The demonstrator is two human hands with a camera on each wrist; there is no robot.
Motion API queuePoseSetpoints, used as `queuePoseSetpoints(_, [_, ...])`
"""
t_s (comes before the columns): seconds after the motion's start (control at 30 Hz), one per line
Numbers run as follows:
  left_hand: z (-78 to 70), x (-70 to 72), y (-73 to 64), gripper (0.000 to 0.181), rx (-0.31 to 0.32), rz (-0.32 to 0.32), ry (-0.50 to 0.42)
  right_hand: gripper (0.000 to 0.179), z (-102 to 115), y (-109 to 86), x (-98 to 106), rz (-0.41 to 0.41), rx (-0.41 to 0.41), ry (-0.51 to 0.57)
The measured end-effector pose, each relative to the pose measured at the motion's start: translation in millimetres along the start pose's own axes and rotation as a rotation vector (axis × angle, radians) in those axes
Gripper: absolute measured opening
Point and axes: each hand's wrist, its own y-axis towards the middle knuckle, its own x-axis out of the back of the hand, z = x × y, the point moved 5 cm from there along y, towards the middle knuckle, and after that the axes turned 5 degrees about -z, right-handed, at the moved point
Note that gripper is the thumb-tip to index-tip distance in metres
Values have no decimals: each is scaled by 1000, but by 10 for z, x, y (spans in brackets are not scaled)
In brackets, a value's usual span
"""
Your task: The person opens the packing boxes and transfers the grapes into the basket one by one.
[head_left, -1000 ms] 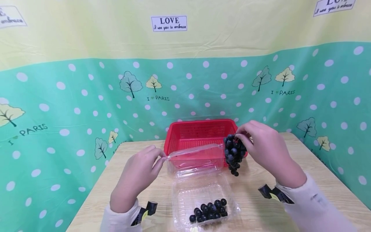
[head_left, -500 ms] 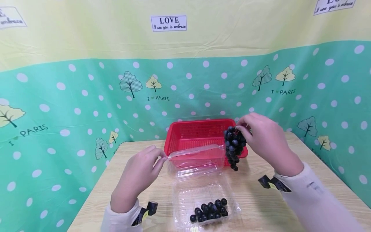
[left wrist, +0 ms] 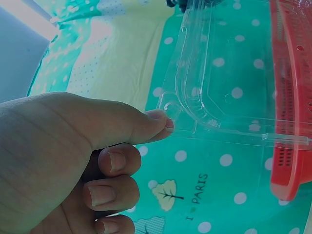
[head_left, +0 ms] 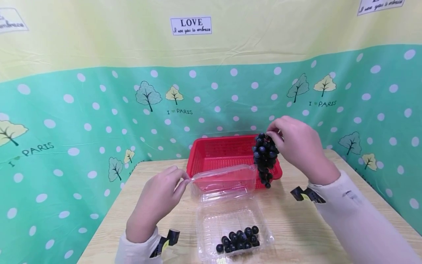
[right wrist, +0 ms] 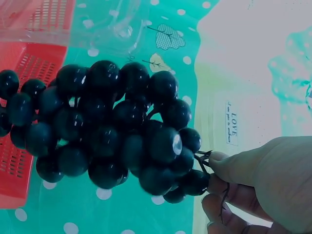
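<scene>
Head view: R hand (head_left: 298, 146) has thumb & fingertips pinched tight on the thin stem (right wrist: 202, 158) of a bunch of dark grapes (head_left: 265, 156), hanging in the air by the R end of the red basket (head_left: 197, 157), just beside the clear lid (head_left: 227, 171). Can't tell if it's over the basket or in front. L hand (head_left: 161, 189) pinches one lid corner btwn thumb & finger; its other fingers are bent, holding nothing. More grapes (head_left: 240, 238) lie in the near part of the box (head_left: 211, 223).

Risks: grip's on stem only, so a slip or snapped twig would prob. drop the bunch on the basket rim or table (head_left: 296, 223). A swing toward the lid could snag grapes on its edge, b/c they're so close. Lid's held at one corner; letting go might make it flop. Box looks light, so a hard tug on the lid could drag it & roll the grapes.

Materials: lid & box = thin see-through plastic, rounded corners, ribbed base. Basket = stiff-looking plastic w/ slotted sides. Grapes round, smooth, glossy, some dull bluish; bunch tapers downward. Stem twiggy, branched. Table pale, wood-grained.
</scene>
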Motion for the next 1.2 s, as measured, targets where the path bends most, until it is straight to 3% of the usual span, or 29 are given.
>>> queuePoseSetpoints(0.3, [-5, 4, -4, 7, -7, -5, 7, 5, -10, 83, -98, 40, -2, -6])
queuePoseSetpoints(1.2, [-7, 3, -7, 7, -7, 6, 5, 6, -48, -128, -495, 124, 5, -10])
